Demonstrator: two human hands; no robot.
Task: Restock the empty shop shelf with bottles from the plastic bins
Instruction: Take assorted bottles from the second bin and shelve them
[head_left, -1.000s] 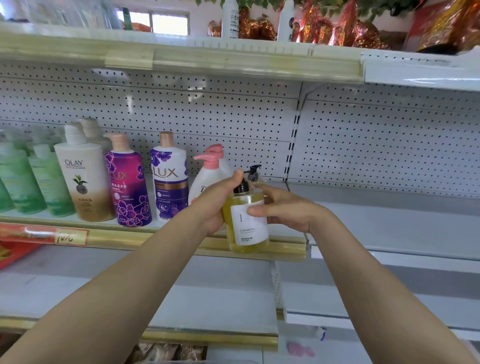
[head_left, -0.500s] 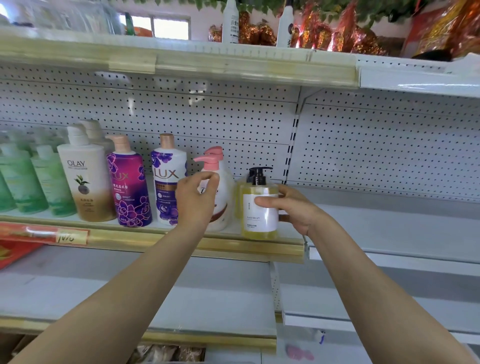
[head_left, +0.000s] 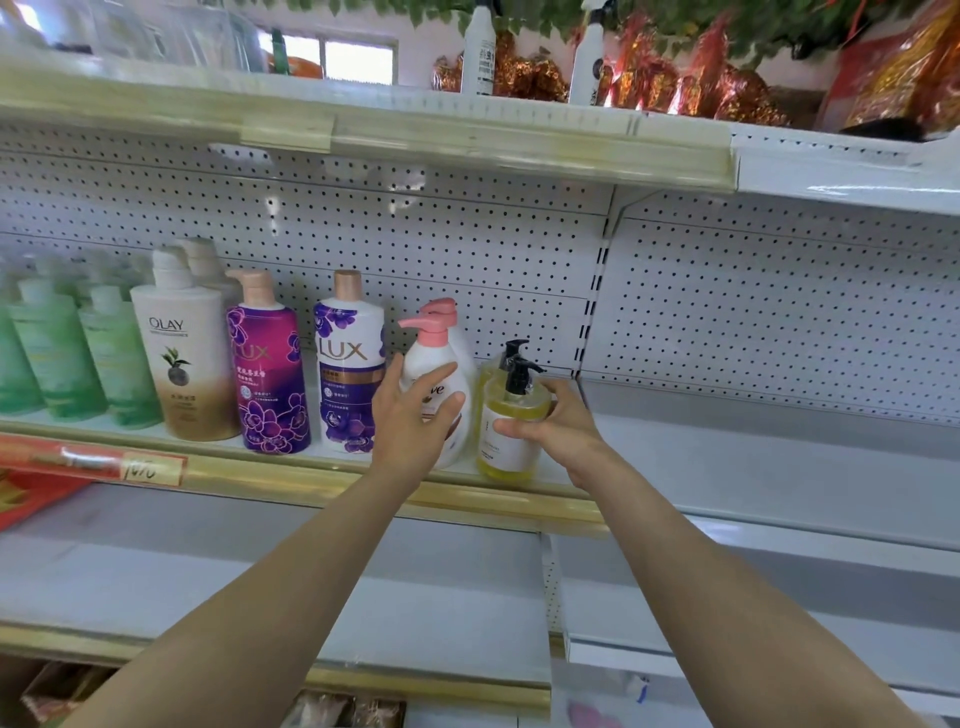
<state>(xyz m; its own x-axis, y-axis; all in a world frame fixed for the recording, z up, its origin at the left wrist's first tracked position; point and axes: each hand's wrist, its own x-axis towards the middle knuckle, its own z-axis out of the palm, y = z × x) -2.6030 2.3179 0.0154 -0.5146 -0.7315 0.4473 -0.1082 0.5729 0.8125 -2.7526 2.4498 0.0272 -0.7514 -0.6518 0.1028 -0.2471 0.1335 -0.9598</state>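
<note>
The white shop shelf with a gold front strip (head_left: 291, 480) carries a white bottle with a pink pump (head_left: 451, 358). Just right of it stands the clear yellow bottle with a black pump (head_left: 511, 441). The right hand (head_left: 558, 426) curls its fingers round the yellow bottle. The left hand (head_left: 415, 415) has its fingers spread loose in front of the white bottle.

A pump bottle (head_left: 501, 457) is showing yellow-green liquid, a black pump and a white label on the white shelf (head_left: 753, 467), which is carrying a gold front strip. A white bottle (head_left: 460, 353) is wearing a pink pump. Two flower-printed bottles are glowing purple: the magenta bottle (head_left: 270, 374) and the violet-and-white bottle (head_left: 349, 364). A cream bottle (head_left: 182, 353) is fading to golden brown, the green bottles (head_left: 62, 353) are looking pale, and the white back panel (head_left: 779, 312) is showing rows of dark dots.
</note>
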